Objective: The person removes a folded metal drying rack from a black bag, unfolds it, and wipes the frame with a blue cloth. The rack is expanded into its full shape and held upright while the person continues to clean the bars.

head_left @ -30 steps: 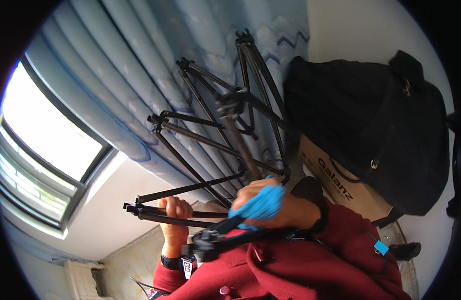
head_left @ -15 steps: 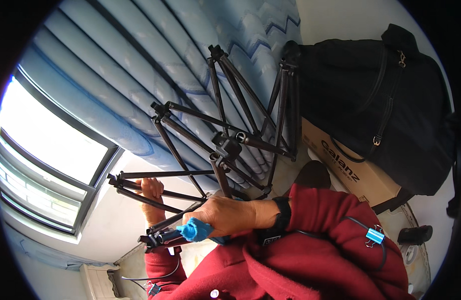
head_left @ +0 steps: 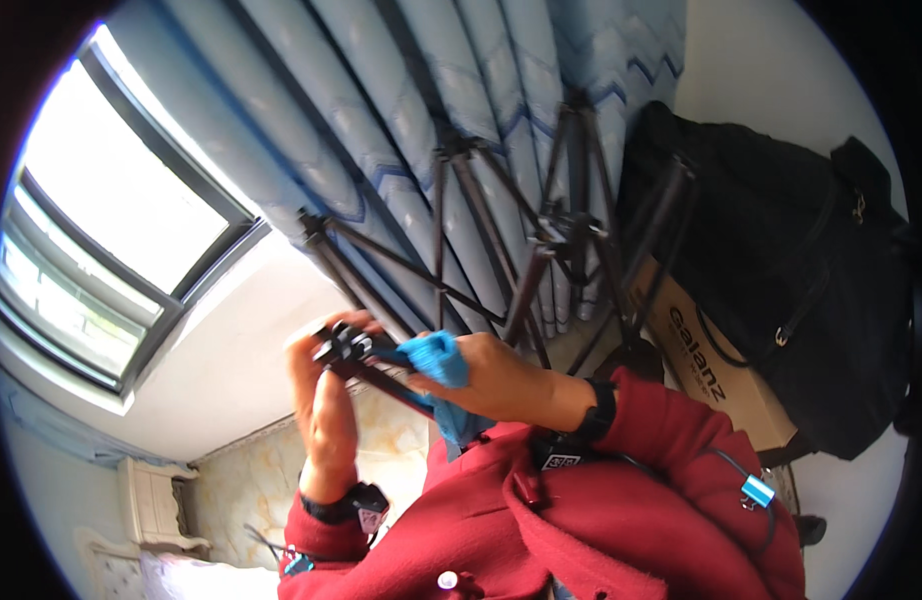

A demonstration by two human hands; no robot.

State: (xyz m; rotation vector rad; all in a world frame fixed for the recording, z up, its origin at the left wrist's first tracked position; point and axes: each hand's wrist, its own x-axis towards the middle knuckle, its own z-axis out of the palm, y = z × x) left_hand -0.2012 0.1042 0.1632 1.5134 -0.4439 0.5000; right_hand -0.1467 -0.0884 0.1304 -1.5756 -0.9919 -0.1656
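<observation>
Ahead of you: pale blue curtain (head_left: pixel 386 75) hanging in folds, darker zigzag bands. To your left: dark-framed window (head_left: pixel 121 160), bright glass. To your right: black bag (head_left: pixel 781 270) partly covering a brown cardboard box (head_left: pixel 721 385). Lower left: cream furniture piece (head_left: pixel 156 500), pale veined floor (head_left: pixel 251 470) beside it

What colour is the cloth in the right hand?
Bright blue; the cloth shows best in the head view.

One left hand (head_left: pixel 328 420), one right hand (head_left: pixel 496 375), one blue cloth (head_left: pixel 438 358), one black frame (head_left: pixel 571 232), one window (head_left: pixel 121 165), one black bag (head_left: pixel 781 260) and one cardboard box (head_left: pixel 716 370) can be counted. Two black wristbands (head_left: pixel 600 407) and two blue clips (head_left: pixel 757 490) are also seen, along with one red coat (head_left: pixel 611 500). The frame's rods (head_left: pixel 526 295) are too blurred to be counted.
</observation>
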